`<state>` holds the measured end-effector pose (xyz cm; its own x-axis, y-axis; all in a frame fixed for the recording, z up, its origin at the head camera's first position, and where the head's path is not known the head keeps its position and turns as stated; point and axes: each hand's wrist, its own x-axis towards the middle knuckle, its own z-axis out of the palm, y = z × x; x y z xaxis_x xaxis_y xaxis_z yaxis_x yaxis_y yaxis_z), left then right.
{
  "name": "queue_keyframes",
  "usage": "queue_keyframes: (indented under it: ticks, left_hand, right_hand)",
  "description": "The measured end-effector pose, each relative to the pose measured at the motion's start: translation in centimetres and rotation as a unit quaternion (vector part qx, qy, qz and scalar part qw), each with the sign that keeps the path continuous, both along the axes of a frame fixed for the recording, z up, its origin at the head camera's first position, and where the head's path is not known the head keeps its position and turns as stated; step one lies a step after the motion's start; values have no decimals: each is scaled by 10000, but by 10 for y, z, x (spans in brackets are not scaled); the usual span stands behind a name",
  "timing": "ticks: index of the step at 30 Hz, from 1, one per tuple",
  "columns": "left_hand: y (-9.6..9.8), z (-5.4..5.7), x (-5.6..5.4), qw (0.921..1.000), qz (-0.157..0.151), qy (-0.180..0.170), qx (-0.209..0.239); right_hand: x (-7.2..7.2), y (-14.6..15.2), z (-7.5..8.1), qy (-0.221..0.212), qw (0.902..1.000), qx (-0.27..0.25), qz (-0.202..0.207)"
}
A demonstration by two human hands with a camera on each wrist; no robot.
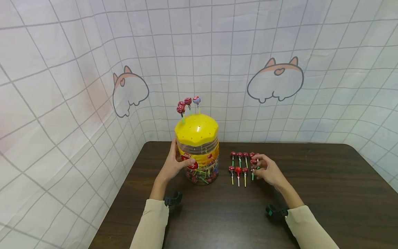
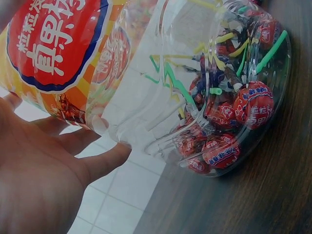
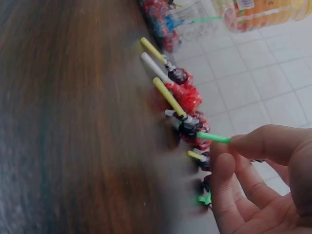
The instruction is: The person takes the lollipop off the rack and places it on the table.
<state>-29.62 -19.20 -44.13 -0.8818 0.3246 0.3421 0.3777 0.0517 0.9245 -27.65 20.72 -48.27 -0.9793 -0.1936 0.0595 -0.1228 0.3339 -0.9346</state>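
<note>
A clear plastic candy jar [image 1: 206,159] with a yellow lid [image 1: 199,128] stands upright on the table, lollipops visible through its lower wall. My left hand [image 1: 172,162] grips its left side, the thumb across the label and the other fingers behind. Several wrapped lollipops [image 1: 196,100] stick up from holes at the lid's back left. To the jar's right, my right hand [image 1: 269,171] pinches a lollipop by its green stick [image 3: 214,138] between thumb and fingers; its head is hard to make out. Beside that hand, more lollipops [image 1: 238,171] lie in two rows, sticks toward me.
The dark wooden table [image 1: 217,221] reaches back to a white grid-patterned cloth [image 1: 224,76]. More small holes dot the lid. A black band [image 1: 173,199] is on the left wrist and another band [image 1: 276,211] on the right.
</note>
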Motion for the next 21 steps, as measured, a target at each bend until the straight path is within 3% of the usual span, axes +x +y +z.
queue_keyframes:
  ticks: [12,21]
  left_hand:
    - [0,-1,-1,9999,-28,1,98]
    - [0,0,0,10000,-14,5,16]
  right_hand:
    - [-1,3,-7,-342,9987,6,387]
    - [-5,5,-12,-74,9982,326,505]
